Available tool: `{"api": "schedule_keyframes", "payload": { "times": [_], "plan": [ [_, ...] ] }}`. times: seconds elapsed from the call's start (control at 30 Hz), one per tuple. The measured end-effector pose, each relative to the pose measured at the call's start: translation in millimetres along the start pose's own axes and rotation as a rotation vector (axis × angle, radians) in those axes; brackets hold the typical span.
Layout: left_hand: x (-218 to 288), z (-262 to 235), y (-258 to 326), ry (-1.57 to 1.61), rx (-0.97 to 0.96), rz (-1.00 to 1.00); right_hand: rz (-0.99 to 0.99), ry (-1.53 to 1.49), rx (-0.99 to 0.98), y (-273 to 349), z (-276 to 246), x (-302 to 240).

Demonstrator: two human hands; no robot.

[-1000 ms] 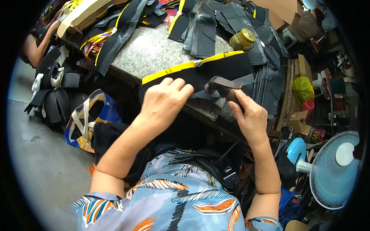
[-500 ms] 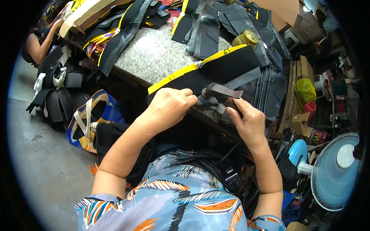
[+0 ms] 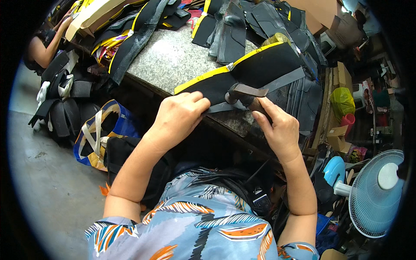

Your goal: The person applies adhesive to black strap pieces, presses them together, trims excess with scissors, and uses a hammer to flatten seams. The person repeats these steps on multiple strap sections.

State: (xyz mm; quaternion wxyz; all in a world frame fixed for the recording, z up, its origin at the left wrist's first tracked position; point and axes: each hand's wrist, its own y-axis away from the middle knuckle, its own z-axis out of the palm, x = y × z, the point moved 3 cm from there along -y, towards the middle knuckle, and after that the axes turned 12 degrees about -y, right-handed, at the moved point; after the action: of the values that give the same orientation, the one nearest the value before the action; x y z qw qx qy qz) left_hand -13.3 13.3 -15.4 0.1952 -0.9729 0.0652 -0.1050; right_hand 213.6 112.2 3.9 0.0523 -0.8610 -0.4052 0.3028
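Fingers point(image 3: 197, 104) of left hand point(image 3: 180, 119) press flat on black panel point(image 3: 242, 76) w/ yellow edge, at counter point(image 3: 173, 60) front.
Right hand point(image 3: 279, 128) wrapped round hammer point(image 3: 245, 93) handle, head resting on grey strip point(image 3: 277, 82) across panel, just beside left fingertips. More black pieces point(image 3: 225, 26) piled at back; fan point(image 3: 375, 193) lower right.

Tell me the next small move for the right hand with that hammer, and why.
Probably a short tap on the grey strip. The right hand holds the hammer with its head resting over the strip, while the left hand pins the black panel flat at the stone table's edge.
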Motion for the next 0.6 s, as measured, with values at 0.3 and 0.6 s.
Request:
{"api": "schedule_keyframes", "payload": {
  "times": [0.3, 0.6],
  "plan": [
    [5.8, 4.7, -1.3, -0.002, 0.042, 0.123, -0.156, -0.476, 0.346, -8.6, -42.4, -24.5],
    [13.9, 26.6, -23.6, -0.002, 0.037, 0.123, -0.054, -0.189, 0.157, -5.0, -33.8, -7.2]
  ]
}}
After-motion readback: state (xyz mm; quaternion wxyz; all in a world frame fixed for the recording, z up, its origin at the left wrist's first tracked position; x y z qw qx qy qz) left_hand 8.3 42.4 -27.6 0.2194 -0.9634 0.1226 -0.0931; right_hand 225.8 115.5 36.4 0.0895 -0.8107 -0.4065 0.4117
